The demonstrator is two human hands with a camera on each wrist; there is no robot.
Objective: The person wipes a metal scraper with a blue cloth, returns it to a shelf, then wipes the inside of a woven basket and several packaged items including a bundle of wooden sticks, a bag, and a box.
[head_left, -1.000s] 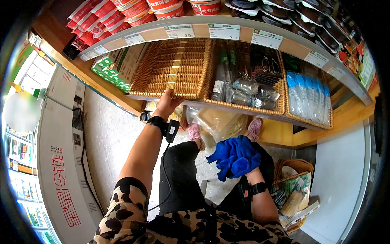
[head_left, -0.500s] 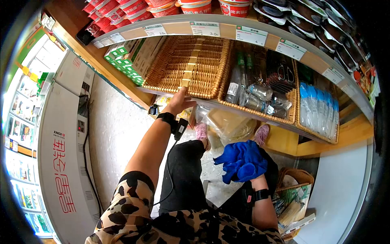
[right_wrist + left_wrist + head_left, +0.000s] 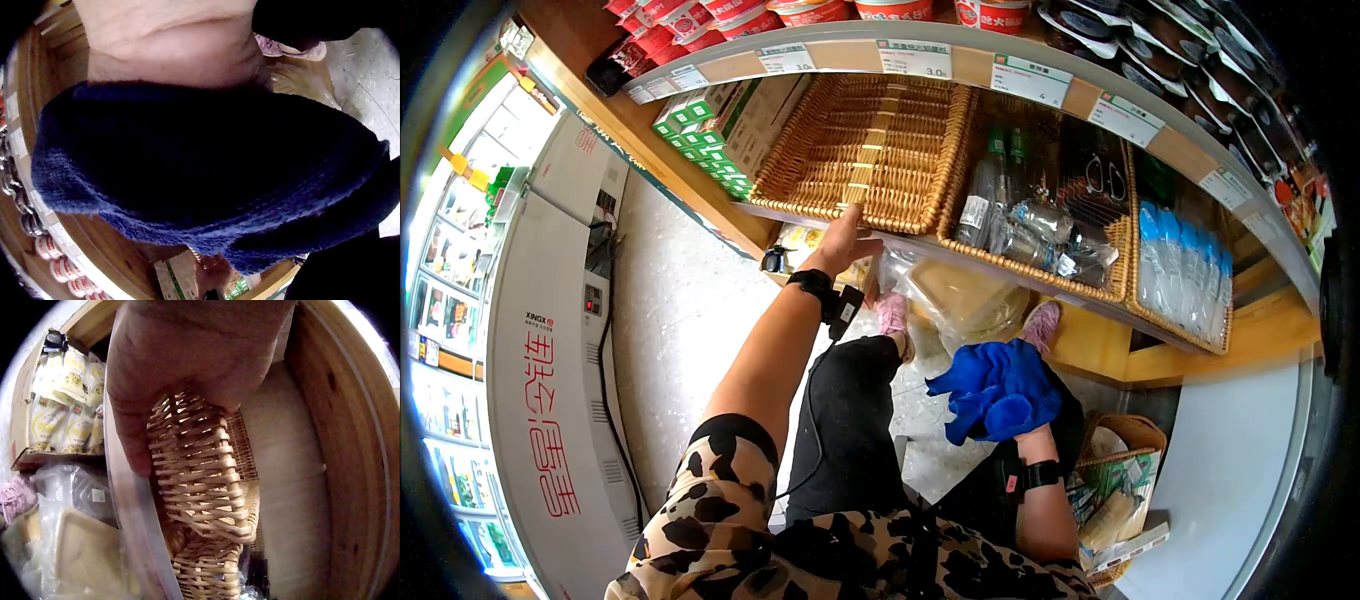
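My left hand (image 3: pixel 840 245) grips the front rim of a wicker basket (image 3: pixel 800 170) on the shelf. In the left wrist view, the thumb lies down the outer side of the woven wall (image 3: pixel 194 469) while the other fingers go over the rim. Only woven bottom shows inside this basket. Low in front of my right knee, my right hand (image 3: pixel 1034 441) holds a bunched blue cloth (image 3: pixel 995 385). The cloth covers its fingers, and in the right wrist view the dark folds (image 3: pixel 206 162) spread below the wrist.
Beside the basket stand green-and-white boxes (image 3: pixel 710 130) on the left and a basket of packaged goods (image 3: pixel 1040 220) on the right. Blue-topped packets (image 3: pixel 1180 250) fill another basket. Above runs a price-tag rail (image 3: pixel 850 58). A clear plastic bag (image 3: pixel 960 295) lies under the shelf.
The view has swung a little to the left, so the shelf sits further right. My left hand stays on the basket's front rim, and my right hand still holds the blue cloth.
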